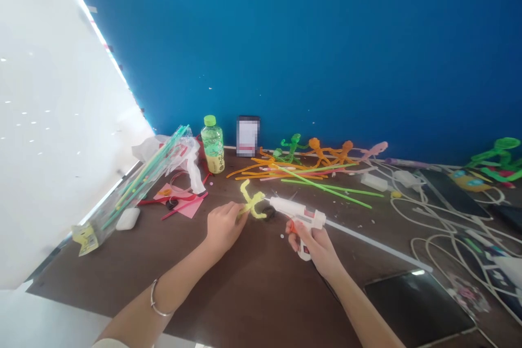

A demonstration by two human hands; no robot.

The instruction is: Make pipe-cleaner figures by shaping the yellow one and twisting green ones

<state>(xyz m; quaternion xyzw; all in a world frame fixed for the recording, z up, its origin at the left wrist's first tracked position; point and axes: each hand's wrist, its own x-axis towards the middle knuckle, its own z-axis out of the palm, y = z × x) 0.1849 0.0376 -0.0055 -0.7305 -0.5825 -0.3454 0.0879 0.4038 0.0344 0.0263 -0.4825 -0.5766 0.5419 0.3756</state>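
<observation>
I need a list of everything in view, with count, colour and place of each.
pipe-cleaner figure: one, yellow, in left hand
hot glue gun: one, white, in right hand
pipe-cleaner figures: several, green, orange, pink, along blue wall
loose pipe cleaners: many, orange, green, on brown table
plastic bottle: one, green cap, back left
tablet: one, black, front right
cables: several, white, right
left hand: one, pinching the figure
right hand: one, gripping the gun

Yellow pipe-cleaner figure (252, 201), white glue gun (290, 207), blue wall (285, 49)
</observation>
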